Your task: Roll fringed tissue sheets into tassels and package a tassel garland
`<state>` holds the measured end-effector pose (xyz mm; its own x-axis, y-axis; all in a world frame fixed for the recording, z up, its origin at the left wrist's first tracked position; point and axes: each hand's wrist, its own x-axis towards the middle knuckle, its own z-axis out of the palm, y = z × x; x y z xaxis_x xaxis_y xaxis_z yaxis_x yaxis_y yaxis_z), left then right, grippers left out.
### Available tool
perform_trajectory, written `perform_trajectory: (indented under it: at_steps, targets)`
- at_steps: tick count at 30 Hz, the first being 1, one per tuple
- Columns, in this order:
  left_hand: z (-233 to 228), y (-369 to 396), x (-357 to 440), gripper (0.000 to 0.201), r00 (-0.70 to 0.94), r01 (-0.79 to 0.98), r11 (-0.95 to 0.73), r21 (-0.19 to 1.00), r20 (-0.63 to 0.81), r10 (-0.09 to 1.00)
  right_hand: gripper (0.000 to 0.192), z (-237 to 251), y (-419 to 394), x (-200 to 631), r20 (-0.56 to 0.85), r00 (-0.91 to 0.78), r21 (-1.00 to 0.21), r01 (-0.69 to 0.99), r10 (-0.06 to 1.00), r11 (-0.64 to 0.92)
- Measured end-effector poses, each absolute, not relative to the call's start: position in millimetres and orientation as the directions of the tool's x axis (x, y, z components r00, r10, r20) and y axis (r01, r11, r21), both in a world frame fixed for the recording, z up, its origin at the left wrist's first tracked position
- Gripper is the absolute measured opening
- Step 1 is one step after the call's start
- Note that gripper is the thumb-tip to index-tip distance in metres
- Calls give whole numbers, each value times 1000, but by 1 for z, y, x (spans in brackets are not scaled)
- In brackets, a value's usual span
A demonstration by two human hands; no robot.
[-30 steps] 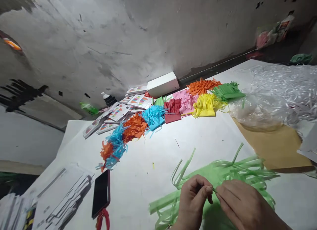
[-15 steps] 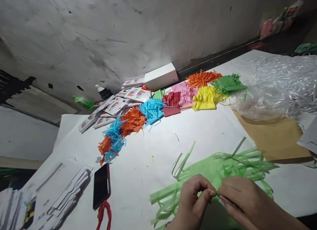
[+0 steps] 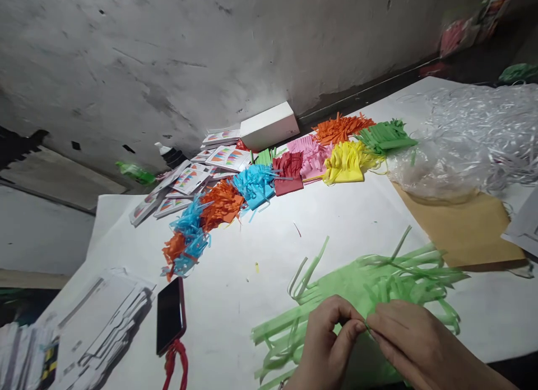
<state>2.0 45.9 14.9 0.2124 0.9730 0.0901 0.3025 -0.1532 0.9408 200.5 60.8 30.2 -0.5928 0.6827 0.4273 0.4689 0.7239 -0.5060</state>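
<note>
While fringed stacks [image 3: 290,166] in many colours already lie at the wall, both the left hand [image 3: 325,345] and right hand [image 3: 414,345] pinch one green strip [image 3: 365,324] (pile [image 3: 378,283] still loose, much seemingly left).

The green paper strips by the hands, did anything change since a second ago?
Hardly. The left hand and right hand keep pinching one thin strip of the light green cut paper, fingertips slightly closer together. The black phone and colourful fringed paper bundles stayed put.
</note>
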Motion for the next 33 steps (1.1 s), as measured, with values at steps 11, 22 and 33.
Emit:
perform_trajectory:
  at_steps: [11, 22, 33]
  targets:
    - [16, 44, 3, 22, 226, 371, -190, 909, 110, 968, 17, 19, 56, 211, 305, -550, -637, 489, 778, 596]
    - [13, 44, 4, 15, 188, 316, -185, 931, 129, 974, 21, 13, 61, 207, 338, -555, -691, 402, 760, 601]
    - [18, 46, -2, 12, 156, 355, -126, 927, 74, 985, 20, 5, 58, 206, 245, -539, -784, 378, 806, 492]
